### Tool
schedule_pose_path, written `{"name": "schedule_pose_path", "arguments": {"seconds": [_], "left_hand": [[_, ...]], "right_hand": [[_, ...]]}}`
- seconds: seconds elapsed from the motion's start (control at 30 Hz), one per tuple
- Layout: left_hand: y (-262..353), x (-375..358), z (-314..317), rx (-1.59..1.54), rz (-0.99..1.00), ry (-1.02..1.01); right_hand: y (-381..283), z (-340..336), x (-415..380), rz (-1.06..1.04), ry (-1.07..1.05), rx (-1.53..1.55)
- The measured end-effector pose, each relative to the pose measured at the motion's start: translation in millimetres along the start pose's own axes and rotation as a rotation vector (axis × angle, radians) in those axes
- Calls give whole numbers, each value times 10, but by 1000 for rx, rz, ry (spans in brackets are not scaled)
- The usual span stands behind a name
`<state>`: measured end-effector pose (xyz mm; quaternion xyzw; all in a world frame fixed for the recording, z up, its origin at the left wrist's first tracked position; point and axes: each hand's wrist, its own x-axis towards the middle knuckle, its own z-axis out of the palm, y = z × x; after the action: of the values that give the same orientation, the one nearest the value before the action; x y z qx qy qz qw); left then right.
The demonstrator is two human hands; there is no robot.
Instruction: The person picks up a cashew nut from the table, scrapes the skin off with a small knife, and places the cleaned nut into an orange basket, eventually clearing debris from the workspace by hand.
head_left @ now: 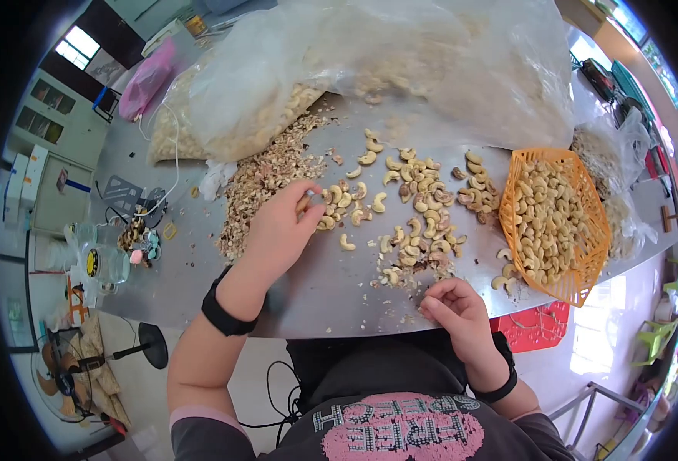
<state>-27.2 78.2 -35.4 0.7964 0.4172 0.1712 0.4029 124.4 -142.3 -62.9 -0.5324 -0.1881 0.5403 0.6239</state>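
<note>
My left hand [283, 223] is over the steel table, thumb and fingers closed around a small brownish and grey piece I cannot make out. It is between a heap of broken cashew bits [246, 196] and a small group of whole cashews [343, 201]. My right hand [460, 313] is at the table's front edge, fingertips pinched together; whatever they hold, if anything, is hidden. Just beyond it lies a pile of cashews [427, 238] mixed with skin flakes. To the right, an orange plastic basket [585, 269] holds many cashews.
Large clear plastic bags [446, 69] filled with cashews cover the table's far side. A cable, glass jars [112, 265] and a pink bag [148, 81] are at the left. A fan [62, 373] stands below left; a red stool [535, 326] is under the right edge.
</note>
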Motion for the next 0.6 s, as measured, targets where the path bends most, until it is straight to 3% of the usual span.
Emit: {"name": "schedule_pose_path", "arguments": {"seconds": [0.17, 0.6], "left_hand": [[110, 144, 122, 231, 32, 18], [294, 207, 435, 297, 255, -51]], "right_hand": [[14, -31, 3, -16, -16, 20], [24, -50, 10, -15, -54, 64]]}}
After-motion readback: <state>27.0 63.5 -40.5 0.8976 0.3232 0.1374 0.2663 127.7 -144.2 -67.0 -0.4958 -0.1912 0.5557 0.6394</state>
